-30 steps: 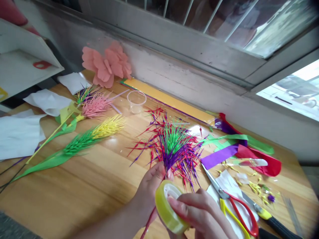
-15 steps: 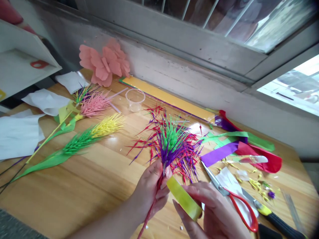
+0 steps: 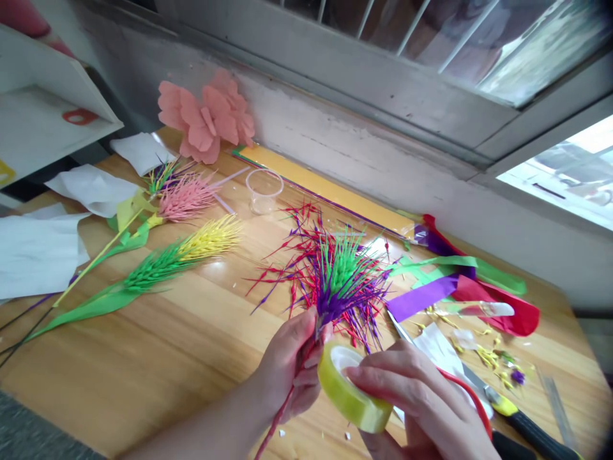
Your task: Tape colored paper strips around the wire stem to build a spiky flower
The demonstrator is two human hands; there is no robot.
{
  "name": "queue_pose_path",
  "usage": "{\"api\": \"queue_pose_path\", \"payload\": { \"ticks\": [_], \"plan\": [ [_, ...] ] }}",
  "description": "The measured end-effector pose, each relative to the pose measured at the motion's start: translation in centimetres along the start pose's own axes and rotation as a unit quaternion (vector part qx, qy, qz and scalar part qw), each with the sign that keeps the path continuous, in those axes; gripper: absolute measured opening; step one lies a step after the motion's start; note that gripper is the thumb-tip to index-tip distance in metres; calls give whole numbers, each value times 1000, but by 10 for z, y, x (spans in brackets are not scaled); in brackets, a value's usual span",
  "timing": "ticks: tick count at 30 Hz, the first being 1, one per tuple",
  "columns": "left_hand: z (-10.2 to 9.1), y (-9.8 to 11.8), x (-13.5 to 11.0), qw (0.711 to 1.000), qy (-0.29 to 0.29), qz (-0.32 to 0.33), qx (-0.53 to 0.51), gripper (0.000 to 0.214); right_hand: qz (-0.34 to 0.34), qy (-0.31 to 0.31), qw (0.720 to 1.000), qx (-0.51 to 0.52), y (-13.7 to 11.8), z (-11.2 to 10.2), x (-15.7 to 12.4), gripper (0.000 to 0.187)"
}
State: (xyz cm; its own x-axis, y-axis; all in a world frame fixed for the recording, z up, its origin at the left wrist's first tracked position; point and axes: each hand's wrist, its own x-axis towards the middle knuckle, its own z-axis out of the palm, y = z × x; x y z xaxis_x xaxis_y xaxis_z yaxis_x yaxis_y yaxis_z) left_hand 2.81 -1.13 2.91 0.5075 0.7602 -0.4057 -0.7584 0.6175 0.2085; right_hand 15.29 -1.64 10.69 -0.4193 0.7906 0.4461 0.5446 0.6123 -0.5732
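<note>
My left hand (image 3: 292,358) is closed around the red stem of an artificial wheat ear (image 3: 342,275), green at its tip and purple lower down. In my right hand (image 3: 416,396) is a roll of clear yellowish tape (image 3: 354,396), its hole now partly facing me, fingertips at the core. The roll sits right beside the stem; whether a strip joins them I cannot make out. Behind the ear lies a loose pile of red and purple pointed pieces (image 3: 299,255). Red-handled scissors (image 3: 472,396) are partly covered by my right hand.
Finished-looking green-yellow (image 3: 182,255) and pink wheat ears (image 3: 189,198) lie at left, near white paper sheets (image 3: 38,255). A clear cup (image 3: 264,191) stands behind. Paper strips (image 3: 426,297), a black-yellow utility knife (image 3: 522,421) and yellow bits (image 3: 488,358) lie at right. A wall runs along the back.
My right hand has turned the tape roll, so its side and hole show where mostly its outer edge did. The wheat ear has shifted slightly right in view.
</note>
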Motion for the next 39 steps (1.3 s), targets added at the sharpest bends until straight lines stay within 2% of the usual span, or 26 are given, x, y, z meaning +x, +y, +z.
{"api": "queue_pose_path", "payload": {
  "ticks": [8, 11, 18, 22, 29, 34, 39],
  "plan": [
    [-9, -4, -1, 997, -3, 26, 75, 26, -18, -29, 999, -40, 1, -5, -9, 29],
    [-10, -4, -1, 995, -1, 41, 89, 28, -4, -38, 999, -29, 2, -6, -11, 30],
    [-7, 0, -2, 987, -43, 88, 129, 32, -24, -51, 998, -39, 5, -10, -11, 31],
    [-6, 0, -3, 988, -37, 86, 123, 38, -37, -56, 996, -51, 4, -13, -9, 30],
    [-6, 1, -5, 986, 9, 85, 142, 27, -56, -70, 993, -71, 7, -15, -12, 29],
    [-5, 2, -5, 984, -12, 93, 154, 22, -58, -53, 992, -96, 10, -13, -13, 30],
    [-4, 7, -5, 981, -27, 77, 175, 28, -54, -52, 993, -94, 15, -10, -17, 33]
  ]
}}
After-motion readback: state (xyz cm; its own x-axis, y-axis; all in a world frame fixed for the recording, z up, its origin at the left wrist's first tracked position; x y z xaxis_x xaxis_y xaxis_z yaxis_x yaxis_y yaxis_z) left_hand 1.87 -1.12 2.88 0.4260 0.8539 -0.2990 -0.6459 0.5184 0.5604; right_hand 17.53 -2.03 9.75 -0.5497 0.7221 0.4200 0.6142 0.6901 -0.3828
